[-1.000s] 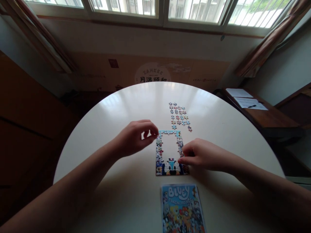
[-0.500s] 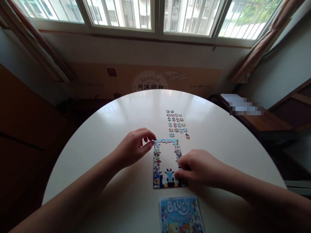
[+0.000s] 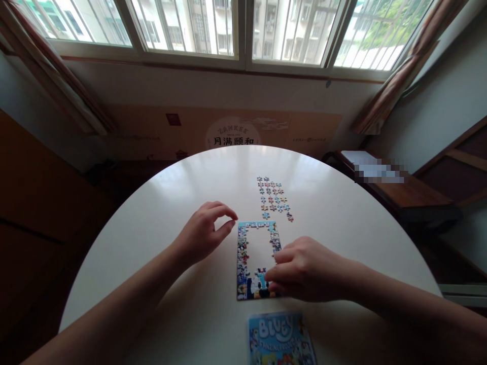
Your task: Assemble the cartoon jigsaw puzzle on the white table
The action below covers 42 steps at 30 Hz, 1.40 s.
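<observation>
A partly assembled jigsaw puzzle (image 3: 242, 261) lies flat on the table, its border joined around a bare middle. Several inner pieces fill its lower end, with a blue and dark picture. Over the lower right of the puzzle, my right hand (image 3: 310, 268) has its thumb and index finger drawn close together, the fingertips on the pieces. Whatever they grip is hidden. My left hand (image 3: 203, 230) is beside the top left corner, thumb and index finger apart with nothing between them. Beyond the puzzle, several loose jigsaw pieces (image 3: 273, 192) are laid out in rough rows.
A blue picture card or box marked "Bluey" (image 3: 281, 337) lies near the table's front, below the puzzle. The round white table (image 3: 152, 208) has a curved far edge. Behind it stand a printed carton panel (image 3: 190, 132) and windows. A brown wooden bench (image 3: 414, 195) is at the right.
My left fingers have drawn slightly away from the puzzle's top left corner. My right fingers have moved further left over the lower pieces, covering more of the picture. The view has shifted slightly.
</observation>
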Tool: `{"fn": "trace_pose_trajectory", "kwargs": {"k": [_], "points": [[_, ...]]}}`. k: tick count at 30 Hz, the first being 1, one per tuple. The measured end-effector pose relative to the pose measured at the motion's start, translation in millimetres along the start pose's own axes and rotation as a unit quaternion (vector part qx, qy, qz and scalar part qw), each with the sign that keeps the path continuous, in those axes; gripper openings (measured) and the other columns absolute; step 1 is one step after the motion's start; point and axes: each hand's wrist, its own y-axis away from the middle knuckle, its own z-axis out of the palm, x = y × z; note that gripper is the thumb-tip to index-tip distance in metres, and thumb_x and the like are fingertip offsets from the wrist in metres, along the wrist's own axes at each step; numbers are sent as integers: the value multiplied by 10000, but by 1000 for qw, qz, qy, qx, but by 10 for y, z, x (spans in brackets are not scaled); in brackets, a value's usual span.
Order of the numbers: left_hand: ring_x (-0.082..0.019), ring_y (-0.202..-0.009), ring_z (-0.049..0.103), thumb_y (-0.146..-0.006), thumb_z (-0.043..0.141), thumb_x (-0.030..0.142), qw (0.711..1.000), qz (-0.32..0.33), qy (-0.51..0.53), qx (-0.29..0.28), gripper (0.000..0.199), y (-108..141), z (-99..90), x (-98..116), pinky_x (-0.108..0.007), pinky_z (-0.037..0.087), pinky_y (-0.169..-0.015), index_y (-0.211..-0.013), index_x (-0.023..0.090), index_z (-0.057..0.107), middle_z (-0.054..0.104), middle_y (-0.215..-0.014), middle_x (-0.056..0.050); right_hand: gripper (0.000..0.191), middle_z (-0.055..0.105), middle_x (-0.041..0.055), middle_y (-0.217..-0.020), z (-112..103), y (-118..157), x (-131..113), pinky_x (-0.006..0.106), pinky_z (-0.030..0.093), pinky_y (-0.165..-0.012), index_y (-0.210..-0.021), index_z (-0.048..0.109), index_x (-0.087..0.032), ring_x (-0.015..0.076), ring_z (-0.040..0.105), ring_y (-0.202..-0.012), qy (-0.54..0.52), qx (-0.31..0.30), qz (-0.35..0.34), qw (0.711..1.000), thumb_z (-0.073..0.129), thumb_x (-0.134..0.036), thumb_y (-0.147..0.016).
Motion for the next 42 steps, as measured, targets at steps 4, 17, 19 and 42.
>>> {"fn": "trace_pose_trajectory", "kwargs": {"k": [4,17,19,42], "points": [[-239,-979,621,-916,579,291,1000,-7,2,-8,147,2,9,10,-458,519,-874,-925,217,705,704,-999,-60,281,641,-9,-700,-1,-8,-16,285,266,-527,-854,709,-231,105,486,-563,9,-29,-2,1000,511,-382,-985],[-244,-978,640,-910,575,306,1000,-14,-1,-22,170,-26,11,-26,-457,540,-871,-917,216,719,714,-1016,-71,260,665,5,-731,24,-45,28,284,314,-549,-904,721,-225,115,527,-597,-4,-19,-12,1000,524,-374,-982],[-244,-985,640,-912,575,304,1000,-15,1,-25,170,-23,12,-33,-461,538,-881,-921,215,720,714,-1021,-71,241,673,16,-773,10,-39,62,283,356,-578,-986,726,-232,128,546,-641,-6,19,-12,1000,531,-374,-984],[-245,-1001,635,-908,579,346,998,-35,24,-44,178,-21,-34,-56,-440,525,-871,-929,240,720,708,-1049,-56,350,726,70,-1148,68,258,1209,430,547,-943,-1089,791,-265,259,653,-1056,30,157,300,941,479,-194,-948]]}}
